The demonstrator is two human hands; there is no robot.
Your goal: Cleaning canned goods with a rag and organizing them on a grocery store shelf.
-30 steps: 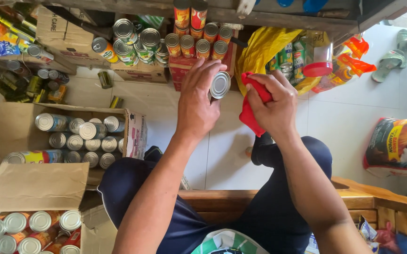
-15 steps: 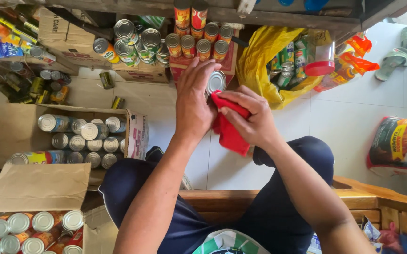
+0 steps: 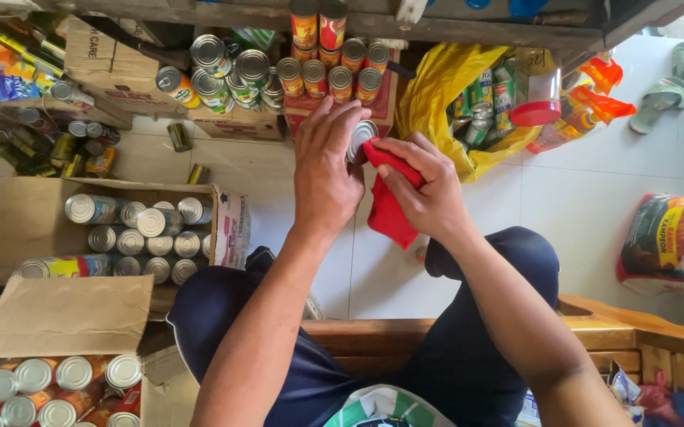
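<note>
My left hand (image 3: 324,175) is wrapped around a silver-topped tin can (image 3: 361,137), held up in front of me over the white tiled floor. Only the can's lid and rim show past my fingers. My right hand (image 3: 429,190) grips a red cloth (image 3: 387,207) and presses a fold of it against the can's top edge; the rest of the cloth hangs below my palm. Both forearms reach out from my lap, where I sit in dark blue trousers on a wooden bench (image 3: 595,324).
An open cardboard box (image 3: 21,217) of silver cans stands at left, another box of cans (image 3: 49,316) at lower left. More cans (image 3: 326,75) are stacked ahead under a shelf. A yellow bag (image 3: 445,87) of tins lies at right, a printed sack (image 3: 674,237) at far right.
The red cloth moved from right of the can to over its top, then down along its right side. Both hands stayed together and drifted slightly lower.
</note>
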